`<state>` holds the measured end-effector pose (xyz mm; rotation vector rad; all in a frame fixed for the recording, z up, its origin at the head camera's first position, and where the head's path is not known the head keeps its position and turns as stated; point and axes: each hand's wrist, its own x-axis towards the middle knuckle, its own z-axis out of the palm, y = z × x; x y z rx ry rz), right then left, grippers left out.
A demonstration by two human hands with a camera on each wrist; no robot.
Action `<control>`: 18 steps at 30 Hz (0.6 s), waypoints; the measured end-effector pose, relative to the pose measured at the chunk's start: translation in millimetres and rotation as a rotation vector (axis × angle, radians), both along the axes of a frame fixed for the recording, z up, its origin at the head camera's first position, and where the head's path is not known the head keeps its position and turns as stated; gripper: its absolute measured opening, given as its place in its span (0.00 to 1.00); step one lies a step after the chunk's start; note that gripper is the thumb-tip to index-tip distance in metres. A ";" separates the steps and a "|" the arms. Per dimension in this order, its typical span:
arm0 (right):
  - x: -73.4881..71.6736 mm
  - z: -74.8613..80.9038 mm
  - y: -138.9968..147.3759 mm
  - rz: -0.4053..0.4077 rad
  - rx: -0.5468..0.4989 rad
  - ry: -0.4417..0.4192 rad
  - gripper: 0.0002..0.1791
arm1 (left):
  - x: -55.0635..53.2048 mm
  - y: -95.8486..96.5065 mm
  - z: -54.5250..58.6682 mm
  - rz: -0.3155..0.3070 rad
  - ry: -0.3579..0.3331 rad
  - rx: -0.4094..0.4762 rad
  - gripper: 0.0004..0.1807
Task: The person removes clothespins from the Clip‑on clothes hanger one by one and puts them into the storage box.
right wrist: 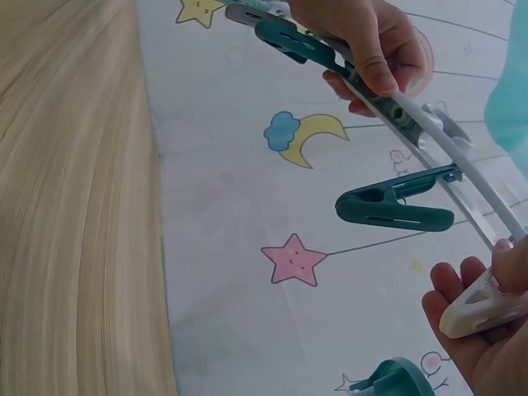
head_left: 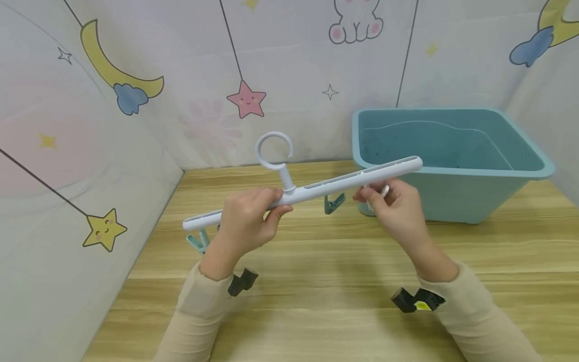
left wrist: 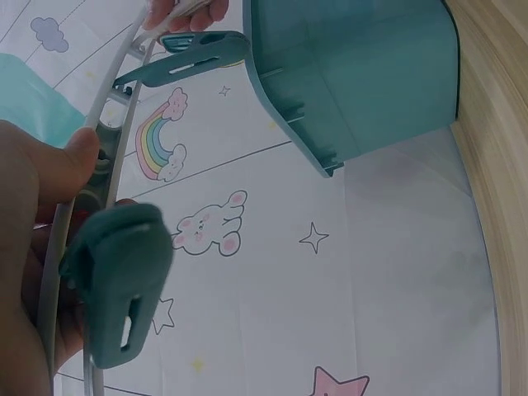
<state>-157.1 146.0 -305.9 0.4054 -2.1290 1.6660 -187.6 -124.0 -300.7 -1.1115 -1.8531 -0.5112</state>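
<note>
A white clip hanger point(head_left: 348, 181) with a round hook is held tilted above the table, its right end higher. My left hand point(head_left: 248, 217) grips its bar just left of the hook. Under the bar's right half, my right hand point(head_left: 398, 207) pinches a white clip point(right wrist: 483, 309), partly covered by the fingers. Between the hands a dark green clip point(head_left: 334, 203) hangs from the bar. Another green clip point(left wrist: 124, 285) hangs close to my left hand, and a lighter-looking one point(head_left: 197, 242) shows at the bar's left end.
A blue-green plastic bin point(head_left: 452, 198) stands on the wooden table point(head_left: 325, 281) at the back right, just behind the hanger's right end. A printed cloth point(head_left: 298, 65) with stars and moons hangs behind and along the left side.
</note>
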 end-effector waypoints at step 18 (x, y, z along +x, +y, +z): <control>-11.8 -10.5 -9.8 -0.397 0.161 0.438 0.03 | 4.0 12.5 -2.9 0.037 0.007 0.023 0.17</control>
